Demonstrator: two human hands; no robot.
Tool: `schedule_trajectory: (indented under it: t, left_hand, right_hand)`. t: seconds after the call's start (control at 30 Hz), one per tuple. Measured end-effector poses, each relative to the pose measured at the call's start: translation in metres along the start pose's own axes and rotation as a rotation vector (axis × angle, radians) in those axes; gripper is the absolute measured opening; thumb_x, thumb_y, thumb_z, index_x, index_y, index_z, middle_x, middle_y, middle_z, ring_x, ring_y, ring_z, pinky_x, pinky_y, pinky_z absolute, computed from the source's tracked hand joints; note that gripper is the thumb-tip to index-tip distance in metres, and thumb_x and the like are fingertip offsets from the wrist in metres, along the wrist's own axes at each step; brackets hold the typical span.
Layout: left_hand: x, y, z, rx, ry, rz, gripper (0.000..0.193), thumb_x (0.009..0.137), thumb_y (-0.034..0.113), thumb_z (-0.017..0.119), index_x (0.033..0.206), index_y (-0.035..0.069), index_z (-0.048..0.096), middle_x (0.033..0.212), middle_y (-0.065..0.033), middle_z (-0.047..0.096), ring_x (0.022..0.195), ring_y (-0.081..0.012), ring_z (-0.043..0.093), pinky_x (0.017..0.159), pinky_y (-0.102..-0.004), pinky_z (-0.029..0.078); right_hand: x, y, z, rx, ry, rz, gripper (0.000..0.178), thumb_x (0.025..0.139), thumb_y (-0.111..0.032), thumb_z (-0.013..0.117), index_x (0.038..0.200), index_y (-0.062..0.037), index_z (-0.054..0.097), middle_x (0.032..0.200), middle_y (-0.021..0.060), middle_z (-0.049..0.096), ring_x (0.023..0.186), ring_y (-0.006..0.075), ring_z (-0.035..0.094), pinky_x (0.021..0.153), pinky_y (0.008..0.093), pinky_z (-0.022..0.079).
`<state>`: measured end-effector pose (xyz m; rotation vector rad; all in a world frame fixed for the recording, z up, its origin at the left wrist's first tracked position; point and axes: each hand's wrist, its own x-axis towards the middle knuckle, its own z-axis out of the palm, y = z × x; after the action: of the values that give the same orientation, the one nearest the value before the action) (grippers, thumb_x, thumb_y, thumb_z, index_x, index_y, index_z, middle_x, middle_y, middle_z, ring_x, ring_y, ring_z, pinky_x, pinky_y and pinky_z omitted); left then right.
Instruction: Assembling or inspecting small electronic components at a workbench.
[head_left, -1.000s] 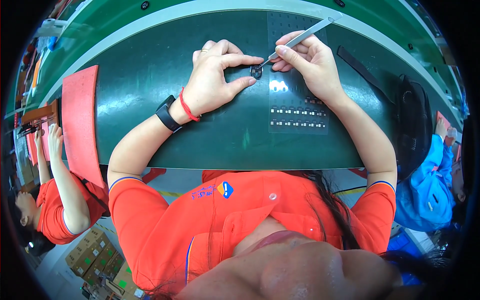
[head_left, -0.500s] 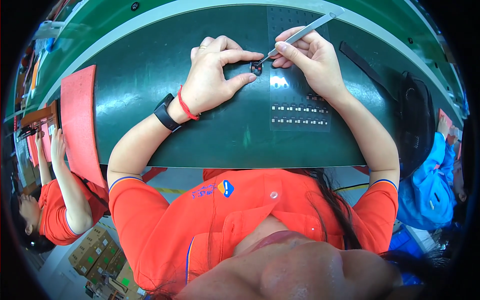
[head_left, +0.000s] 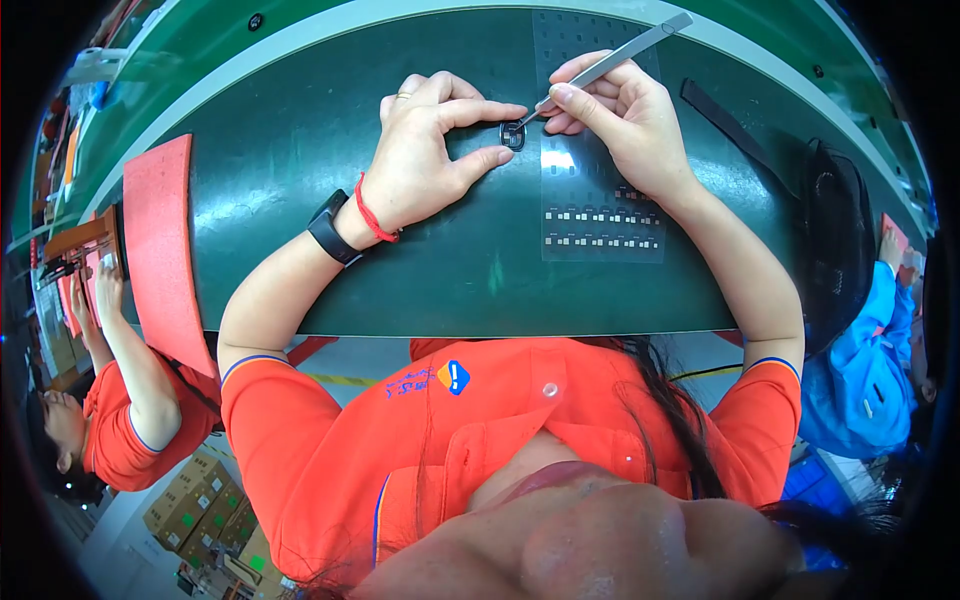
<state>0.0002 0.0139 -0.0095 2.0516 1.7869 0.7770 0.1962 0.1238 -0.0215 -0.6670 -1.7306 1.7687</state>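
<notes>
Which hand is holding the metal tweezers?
The right hand holds the tweezers, their tip at the small black part. The left hand only pinches that part.

In the upper middle of the frame, the left hand (head_left: pixel 425 160) pinches a small dark ring-shaped part (head_left: pixel 512 134) on the green mat (head_left: pixel 300 150). The right hand (head_left: pixel 620 125) holds metal tweezers (head_left: pixel 610 63), their tip touching the part. A clear sheet (head_left: pixel 600 215) of small components lies under the right hand.

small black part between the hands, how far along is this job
Done: most pockets of the clear tray look empty. In hand: left hand pinches the small black part while right hand sets the tweezers tip on it. Left: two rows of tiny pieces in the tray.
</notes>
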Motion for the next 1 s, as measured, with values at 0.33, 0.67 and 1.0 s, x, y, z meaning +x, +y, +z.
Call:
schedule_trajectory:
  t: [0.33, 0.67, 1.0]
  left_hand:
    - [0.001, 0.002, -0.002, -0.035, 0.008, -0.03, 0.033, 0.073, 0.022, 0.077, 0.106, 0.021, 0.072, 0.093, 0.0, 0.058, 0.096, -0.0205, 0.048, 0.091, -0.037, 0.031]
    - [0.001, -0.001, -0.001, -0.02, 0.02, 0.009, 0.028, 0.073, 0.022, 0.077, 0.1, 0.019, 0.071, 0.092, 0.0003, 0.059, 0.097, -0.0212, 0.049, 0.09, -0.0375, 0.032]
    - [0.001, -0.001, -0.002, -0.017, 0.022, 0.017, 0.028, 0.073, 0.021, 0.077, 0.101, 0.018, 0.071, 0.093, -0.0003, 0.059, 0.097, -0.0211, 0.05, 0.089, -0.0363, 0.033]
  right_hand:
    - [-0.002, 0.001, -0.001, -0.043, -0.019, -0.037, 0.019, 0.093, -0.011, 0.059, 0.108, 0.0008, 0.056, 0.092, 0.0127, 0.066, 0.083, 0.0154, 0.067, 0.075, 0.0244, 0.053]
    - [-0.005, -0.008, -0.002, -0.662, -0.066, -0.578, 0.01, 0.082, -0.001, 0.067, 0.091, 0.0025, 0.065, 0.09, 0.0116, 0.067, 0.075, 0.0204, 0.068, 0.067, 0.028, 0.054]
    - [-0.007, -0.005, -0.002, -0.655, -0.113, -0.651, 0.014, 0.079, 0.001, 0.069, 0.093, 0.0022, 0.065, 0.089, 0.013, 0.068, 0.074, 0.0239, 0.067, 0.066, 0.0295, 0.054]
